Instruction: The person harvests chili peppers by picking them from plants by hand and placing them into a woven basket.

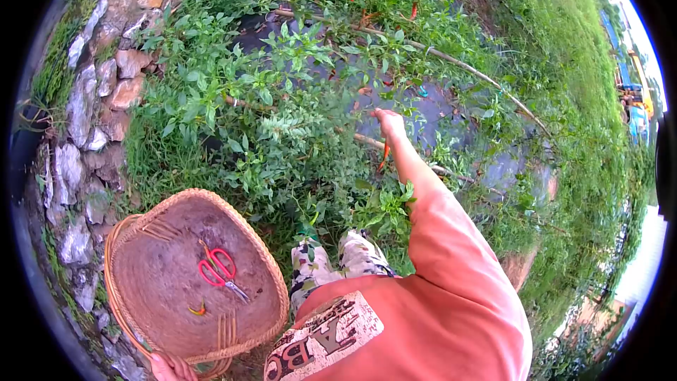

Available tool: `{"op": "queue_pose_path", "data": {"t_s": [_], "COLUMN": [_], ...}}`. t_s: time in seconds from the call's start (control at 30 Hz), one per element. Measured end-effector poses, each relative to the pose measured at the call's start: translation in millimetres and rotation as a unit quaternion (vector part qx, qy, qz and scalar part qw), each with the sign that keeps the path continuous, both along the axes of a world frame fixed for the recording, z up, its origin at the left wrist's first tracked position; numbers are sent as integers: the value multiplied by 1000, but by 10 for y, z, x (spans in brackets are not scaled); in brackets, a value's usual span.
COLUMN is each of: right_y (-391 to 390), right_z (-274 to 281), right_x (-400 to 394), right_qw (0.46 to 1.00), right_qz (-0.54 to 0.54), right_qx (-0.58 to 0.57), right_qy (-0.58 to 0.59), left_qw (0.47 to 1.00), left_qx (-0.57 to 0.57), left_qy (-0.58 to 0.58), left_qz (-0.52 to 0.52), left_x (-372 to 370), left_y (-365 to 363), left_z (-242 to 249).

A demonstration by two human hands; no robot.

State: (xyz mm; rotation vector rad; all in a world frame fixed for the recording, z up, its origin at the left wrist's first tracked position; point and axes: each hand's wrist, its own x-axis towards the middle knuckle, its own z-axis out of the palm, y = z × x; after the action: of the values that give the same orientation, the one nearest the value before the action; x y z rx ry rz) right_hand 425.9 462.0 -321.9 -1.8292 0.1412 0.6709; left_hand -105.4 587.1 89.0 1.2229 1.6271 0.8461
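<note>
My left hand (pixel 171 367) grips the rim and handle of a woven basket (pixel 151 289) at the lower left. Inside the basket lie scissors with red handles (pixel 224 268) and a small red-and-green chili pepper (pixel 198 308). Stretched out over the leafy chili plants, my right hand (pixel 390 124) has its fingers drawn together near some stems. What those fingers hold, if anything, is too small to tell. Just below that hand hangs an orange-red chili pepper (pixel 383 156). More red chilies (pixel 414 10) show among the leaves farther back.
Bamboo poles (pixel 458 63) run across the plants at a slant. Dark plastic sheeting (pixel 430 116) covers soil between them. A rough stone edging (pixel 81 162) borders the left side. Tall grass (pixel 571 92) grows on the right, with blue and yellow machinery (pixel 638 109) beyond.
</note>
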Motion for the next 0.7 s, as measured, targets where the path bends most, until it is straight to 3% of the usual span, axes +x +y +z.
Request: {"op": "queue_pose_path", "data": {"t_s": [0.1,0.17,0.2,0.23,0.3,0.4,0.43,0.47,0.53,0.57,0.67,0.7], "right_y": [-30,-50,-37,-39,-65,-144,-155,-159,-135,-83,200,234], "right_z": [180,435,722,1007,1396,1148,983,804,510,381,308,159], "right_x": [19,21,-44,-48,-7,471,647,778,981,1068,1066,1116], "right_qw": [997,974,967,969,949,965,940,940,883,882,933,931], "right_qz": [32,115,189,184,288,34,-73,-75,-190,-191,-177,-178], "right_qx": [-2,-63,-56,-54,36,205,264,266,326,326,158,161], "right_qy": [75,186,158,157,120,159,201,200,280,281,269,273], "left_qw": [1000,1000,1000,1000,1000,999,999,999,999,999,999,999], "left_qx": [8,-2,-4,-1,4,-10,-15,-18,-13,-11,-22,-20], "left_qy": [-1,3,5,15,22,4,-4,-12,-1,12,28,32], "left_qz": [-19,-19,-25,-17,-12,-37,-43,-47,-44,-39,-17,-18], "left_x": [11,29,49,74,58,14,54,95,133,146,388,398], "left_y": [59,102,124,131,165,217,214,214,208,195,160,170], "left_z": [22,55,64,68,43,-8,-10,-17,-35,-34,54,60]}}
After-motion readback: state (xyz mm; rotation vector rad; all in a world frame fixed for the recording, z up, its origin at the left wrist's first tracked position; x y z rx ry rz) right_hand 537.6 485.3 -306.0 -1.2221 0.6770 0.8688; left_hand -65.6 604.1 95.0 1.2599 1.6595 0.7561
